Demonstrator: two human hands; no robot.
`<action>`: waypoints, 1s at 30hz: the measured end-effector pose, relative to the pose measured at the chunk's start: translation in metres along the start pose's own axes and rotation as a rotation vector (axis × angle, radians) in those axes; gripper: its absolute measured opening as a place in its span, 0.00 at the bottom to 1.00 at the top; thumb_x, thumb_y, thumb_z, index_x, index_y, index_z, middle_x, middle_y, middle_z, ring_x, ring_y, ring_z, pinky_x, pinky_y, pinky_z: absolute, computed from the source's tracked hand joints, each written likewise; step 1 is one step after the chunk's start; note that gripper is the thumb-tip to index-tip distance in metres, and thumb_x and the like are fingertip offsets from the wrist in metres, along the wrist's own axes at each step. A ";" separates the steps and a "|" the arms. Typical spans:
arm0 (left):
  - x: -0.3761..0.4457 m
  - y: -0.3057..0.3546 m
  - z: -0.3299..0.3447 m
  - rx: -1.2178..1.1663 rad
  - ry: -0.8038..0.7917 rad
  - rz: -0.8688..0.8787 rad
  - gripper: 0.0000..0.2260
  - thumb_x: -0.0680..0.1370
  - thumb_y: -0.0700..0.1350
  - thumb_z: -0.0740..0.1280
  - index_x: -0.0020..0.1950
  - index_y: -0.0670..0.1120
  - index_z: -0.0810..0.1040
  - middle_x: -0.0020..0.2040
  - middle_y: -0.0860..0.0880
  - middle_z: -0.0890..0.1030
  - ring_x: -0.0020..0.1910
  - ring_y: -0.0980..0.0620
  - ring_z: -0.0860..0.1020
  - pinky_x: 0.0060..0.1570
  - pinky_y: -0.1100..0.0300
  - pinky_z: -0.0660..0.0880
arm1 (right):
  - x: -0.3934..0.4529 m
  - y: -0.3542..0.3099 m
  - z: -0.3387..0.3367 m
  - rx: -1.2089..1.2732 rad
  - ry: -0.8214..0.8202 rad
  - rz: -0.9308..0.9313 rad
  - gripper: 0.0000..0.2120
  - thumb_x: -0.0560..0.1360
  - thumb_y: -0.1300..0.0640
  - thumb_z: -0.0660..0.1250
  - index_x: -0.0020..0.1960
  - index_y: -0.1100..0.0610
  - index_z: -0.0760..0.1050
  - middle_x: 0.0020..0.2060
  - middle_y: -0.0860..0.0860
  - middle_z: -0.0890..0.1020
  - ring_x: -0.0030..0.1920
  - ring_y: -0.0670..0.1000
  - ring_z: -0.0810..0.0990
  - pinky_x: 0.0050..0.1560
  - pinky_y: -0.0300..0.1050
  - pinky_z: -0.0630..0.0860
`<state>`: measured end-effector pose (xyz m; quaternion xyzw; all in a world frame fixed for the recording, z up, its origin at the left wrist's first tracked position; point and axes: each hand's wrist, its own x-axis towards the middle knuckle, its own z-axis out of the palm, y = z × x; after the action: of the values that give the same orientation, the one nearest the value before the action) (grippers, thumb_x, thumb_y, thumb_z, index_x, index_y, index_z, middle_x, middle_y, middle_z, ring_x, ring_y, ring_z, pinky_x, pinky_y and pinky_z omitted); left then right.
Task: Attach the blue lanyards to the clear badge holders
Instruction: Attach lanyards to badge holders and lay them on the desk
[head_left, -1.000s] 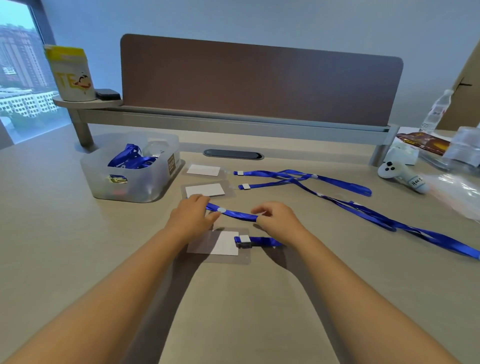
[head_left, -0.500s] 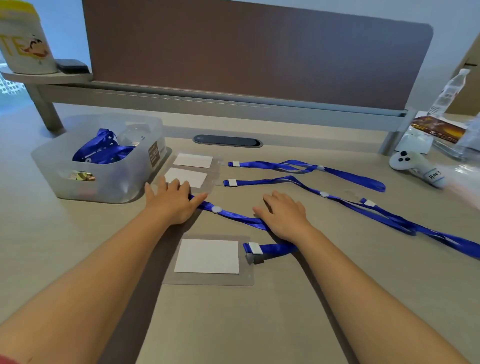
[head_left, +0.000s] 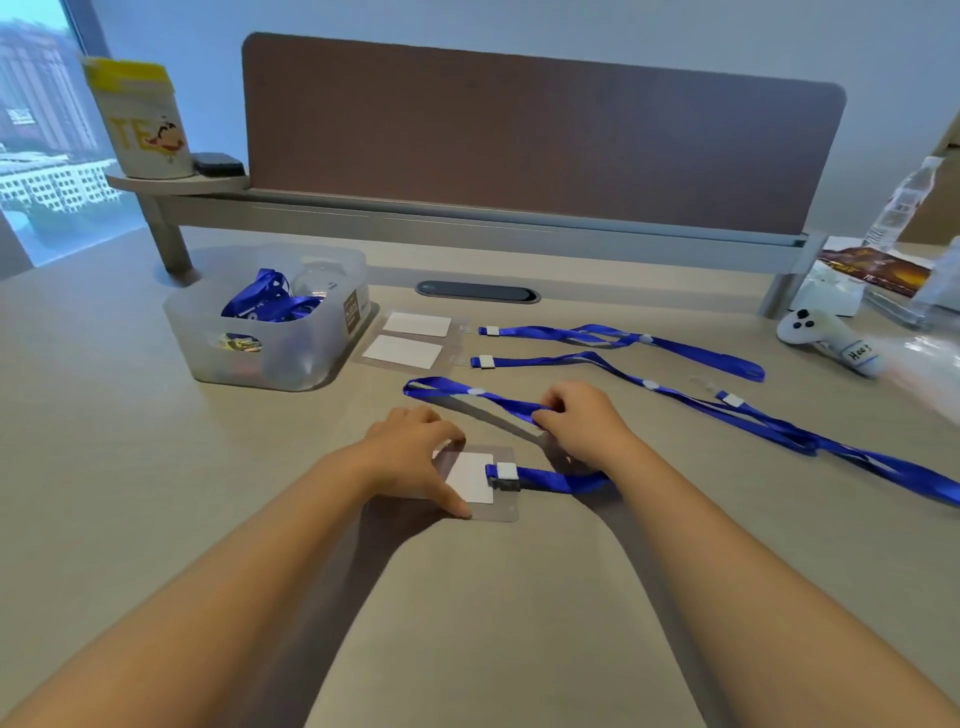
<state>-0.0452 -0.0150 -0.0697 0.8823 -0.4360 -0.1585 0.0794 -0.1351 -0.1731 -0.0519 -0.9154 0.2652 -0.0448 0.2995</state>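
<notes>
A clear badge holder (head_left: 506, 512) with a white card lies on the desk right in front of me, and a blue lanyard (head_left: 558, 478) is clipped to its right edge. My left hand (head_left: 415, 457) rests on the holder, thumb and fingers at its edges. My right hand (head_left: 584, 421) pinches the same lanyard's strap, whose loop (head_left: 447, 392) is lifted above the desk and reaches left. Two more badge holders (head_left: 405, 351) with lanyards (head_left: 613, 335) attached lie further back.
A translucent bin (head_left: 270, 353) with blue lanyards stands at the back left. A white controller (head_left: 826, 338), a water bottle (head_left: 898, 205) and plastic bags sit at the right. A long lanyard (head_left: 831, 447) trails to the right edge. A brown divider panel (head_left: 519, 135) closes the back.
My left hand came back from the far holders onto the near badge holder. My right hand went from lying flat on the strap to pinching and lifting it.
</notes>
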 end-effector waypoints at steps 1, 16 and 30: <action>-0.002 0.001 0.001 0.025 -0.005 -0.019 0.34 0.63 0.58 0.73 0.65 0.53 0.63 0.68 0.48 0.64 0.66 0.46 0.61 0.66 0.49 0.63 | -0.004 0.001 -0.003 0.069 0.028 0.014 0.04 0.77 0.59 0.59 0.43 0.56 0.70 0.42 0.54 0.76 0.39 0.48 0.74 0.37 0.38 0.69; -0.026 0.014 -0.001 -0.118 -0.020 -0.041 0.31 0.69 0.50 0.70 0.67 0.49 0.61 0.70 0.47 0.65 0.66 0.45 0.64 0.64 0.50 0.67 | -0.046 0.012 -0.013 -0.211 0.218 -0.030 0.22 0.74 0.53 0.64 0.66 0.58 0.68 0.65 0.55 0.72 0.64 0.55 0.71 0.62 0.50 0.70; -0.022 -0.007 0.009 -0.078 0.073 -0.087 0.36 0.65 0.59 0.70 0.68 0.48 0.60 0.70 0.47 0.66 0.67 0.45 0.64 0.67 0.49 0.63 | -0.041 0.008 0.004 -0.236 -0.060 0.011 0.10 0.76 0.59 0.61 0.54 0.61 0.76 0.47 0.57 0.79 0.46 0.51 0.75 0.49 0.44 0.72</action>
<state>-0.0557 0.0062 -0.0750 0.9019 -0.3874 -0.1464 0.1227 -0.1728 -0.1560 -0.0565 -0.9437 0.2647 0.0158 0.1979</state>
